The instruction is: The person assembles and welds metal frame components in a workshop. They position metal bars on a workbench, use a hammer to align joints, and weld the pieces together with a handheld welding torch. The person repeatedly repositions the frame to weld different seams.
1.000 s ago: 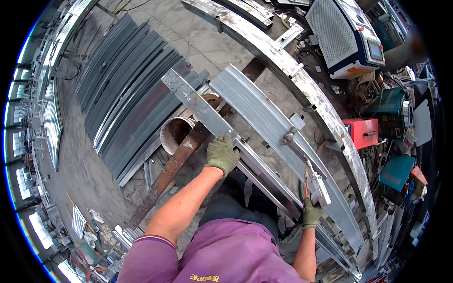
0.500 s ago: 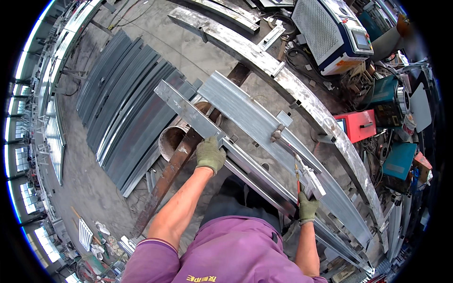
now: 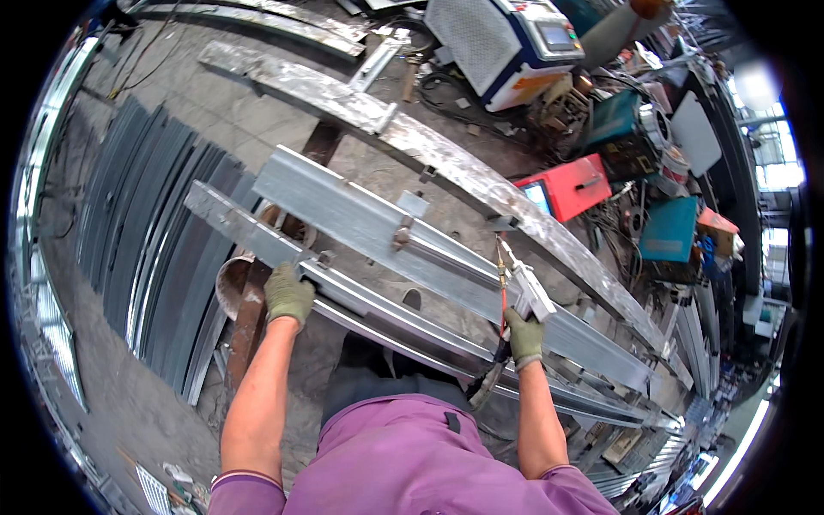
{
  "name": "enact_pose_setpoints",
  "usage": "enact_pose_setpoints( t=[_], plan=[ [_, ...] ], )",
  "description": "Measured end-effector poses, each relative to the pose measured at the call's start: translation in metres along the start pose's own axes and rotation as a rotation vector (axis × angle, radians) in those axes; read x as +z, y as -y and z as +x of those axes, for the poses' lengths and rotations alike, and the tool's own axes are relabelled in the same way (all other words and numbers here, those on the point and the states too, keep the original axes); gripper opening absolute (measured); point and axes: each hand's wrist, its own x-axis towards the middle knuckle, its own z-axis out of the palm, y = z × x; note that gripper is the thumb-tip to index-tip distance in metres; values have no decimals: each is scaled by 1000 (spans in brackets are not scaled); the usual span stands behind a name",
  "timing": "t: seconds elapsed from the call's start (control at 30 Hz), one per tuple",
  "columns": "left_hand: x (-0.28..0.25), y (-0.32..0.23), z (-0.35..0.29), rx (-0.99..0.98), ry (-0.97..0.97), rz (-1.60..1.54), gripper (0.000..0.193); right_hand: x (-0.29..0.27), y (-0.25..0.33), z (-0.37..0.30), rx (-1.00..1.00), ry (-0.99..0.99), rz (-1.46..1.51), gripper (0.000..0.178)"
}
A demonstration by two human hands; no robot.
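Note:
My left hand (image 3: 288, 296), in a green-grey work glove, is closed over the edge of a long galvanized steel bar (image 3: 240, 225), beside a small bracket (image 3: 324, 257). My gloved right hand (image 3: 524, 337) grips a white welding gun (image 3: 530, 293) by its lower end. The gun is tilted, its thin nozzle pointing up and away from me over a wide steel channel (image 3: 369, 219). An orange-red hose (image 3: 503, 296) and a dark cable sleeve (image 3: 491, 378) hang by the gun. A small rusty-looking fitting (image 3: 401, 238) sits on the wide channel.
A rusty cross beam (image 3: 247, 330) and a round pipe end (image 3: 232, 283) lie under the bars. Dark steel profiles (image 3: 154, 249) are stacked at left. Beyond the channel runs a long worn beam (image 3: 343, 103). A white machine (image 3: 493, 51), red box (image 3: 566, 187) and loose cables stand right.
My view has turned, so the scene sits farther left. My right hand has carried the gun rightward, away from the channel's fitting. My left hand keeps its place on the bar.

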Motion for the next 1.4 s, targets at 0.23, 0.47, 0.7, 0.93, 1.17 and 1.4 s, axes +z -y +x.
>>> enact_pose_setpoints(
  t=[0.23,0.47,0.7,0.93,1.17,1.4],
  plan=[
    [-3,-1,-1,-65,58,32,50,-25,-43,35,232,-59,145,33],
    [1,5,-5,4,-57,24,40,-57,-26,27,291,107,-464,61],
    [0,-3,-8,-66,-18,27,39,-50,91,-11,-1,129,-930,43],
    [3,0,-8,-58,-44,-10,39,80,82,39,-562,266,-988,66],
    [1,-4,-19,-148,-113,-143,36,130,59,77,-556,383,-1082,38],
    [-2,-7,-20,-169,-55,-120,41,115,112,11,-484,472,-653,40]
  ],
)
